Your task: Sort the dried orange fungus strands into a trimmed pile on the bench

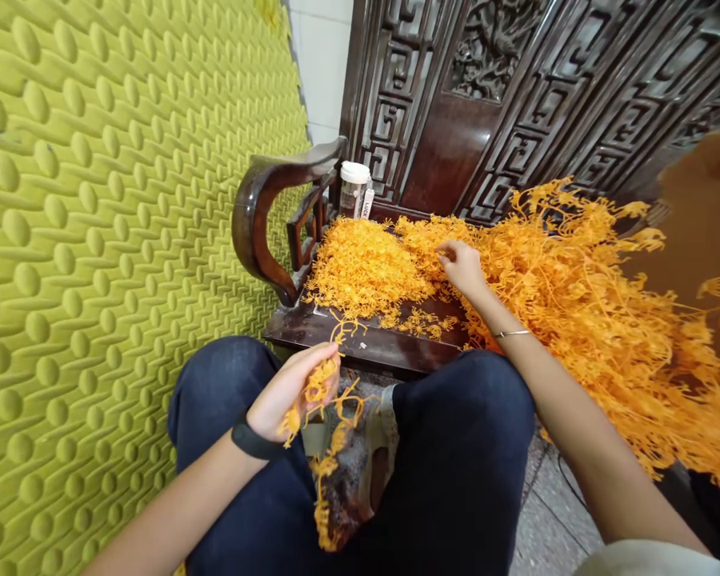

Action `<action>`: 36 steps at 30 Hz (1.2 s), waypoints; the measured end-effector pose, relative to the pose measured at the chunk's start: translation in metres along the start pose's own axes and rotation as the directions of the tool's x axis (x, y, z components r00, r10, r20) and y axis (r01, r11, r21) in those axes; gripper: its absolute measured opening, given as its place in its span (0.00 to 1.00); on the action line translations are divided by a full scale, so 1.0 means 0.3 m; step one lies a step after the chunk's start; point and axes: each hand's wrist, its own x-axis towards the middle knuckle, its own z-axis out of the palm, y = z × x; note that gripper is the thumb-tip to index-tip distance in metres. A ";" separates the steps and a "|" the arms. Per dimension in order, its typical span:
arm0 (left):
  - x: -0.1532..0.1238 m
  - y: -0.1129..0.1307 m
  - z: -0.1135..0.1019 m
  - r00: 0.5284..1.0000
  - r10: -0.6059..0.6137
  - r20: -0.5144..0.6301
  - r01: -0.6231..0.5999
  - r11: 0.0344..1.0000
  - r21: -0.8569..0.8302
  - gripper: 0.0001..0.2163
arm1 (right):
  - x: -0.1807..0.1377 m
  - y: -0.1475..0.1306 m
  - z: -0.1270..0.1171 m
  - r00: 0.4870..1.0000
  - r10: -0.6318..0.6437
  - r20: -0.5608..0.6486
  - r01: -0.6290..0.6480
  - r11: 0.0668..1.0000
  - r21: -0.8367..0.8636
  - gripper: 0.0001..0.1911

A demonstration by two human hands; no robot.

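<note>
The left hand (291,392) has its grip closed on a small bunch of orange plastic strands (318,394), just in front of the dark carved wooden chair (258,216). The right hand (465,268) lies on the flat heap of short orange pieces (366,268) on the chair seat; I cannot tell if its grip is closed. Strands hang loose below the bunch, so some could slip out and drop. A wide sweep could push pieces over the seat's front edge.

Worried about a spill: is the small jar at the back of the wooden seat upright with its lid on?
Upright and shut: the jar stands straight by the armrest, its white lid seated on top.
</note>
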 end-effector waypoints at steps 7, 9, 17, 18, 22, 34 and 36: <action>0.024 0.014 0.014 1.000 -0.016 -0.023 0.015 0.998 -0.068 0.10 | -0.005 -0.003 0.096 0.972 -0.065 0.224 0.027 0.986 0.167 0.20; 0.025 0.013 0.018 1.000 0.003 -0.023 -0.005 0.995 -0.096 0.09 | -0.001 -0.006 0.106 0.963 -0.084 0.254 0.035 0.981 0.192 0.19; 0.021 0.026 0.016 0.992 0.113 -0.055 -0.125 0.938 -0.325 0.08 | -0.012 -0.009 0.121 0.950 -0.127 0.285 0.032 0.948 0.317 0.15; 0.020 0.026 0.015 0.990 0.135 -0.046 -0.143 0.927 -0.346 0.10 | -0.013 -0.009 0.124 0.951 -0.124 0.282 0.024 0.942 0.334 0.14; 0.018 0.017 0.009 0.967 0.253 0.041 -0.222 0.905 -0.362 0.21 | -0.015 -0.017 0.129 0.955 -0.126 0.267 0.027 0.938 0.346 0.12; 0.012 0.014 0.011 0.936 0.331 0.123 -0.289 0.918 -0.271 0.30 | -0.021 -0.041 0.130 0.972 -0.100 0.214 0.018 0.935 0.354 0.21; 0.012 0.015 0.011 0.940 0.319 0.120 -0.279 0.923 -0.263 0.27 | -0.030 -0.071 0.114 0.972 -0.108 0.211 0.030 0.939 0.342 0.16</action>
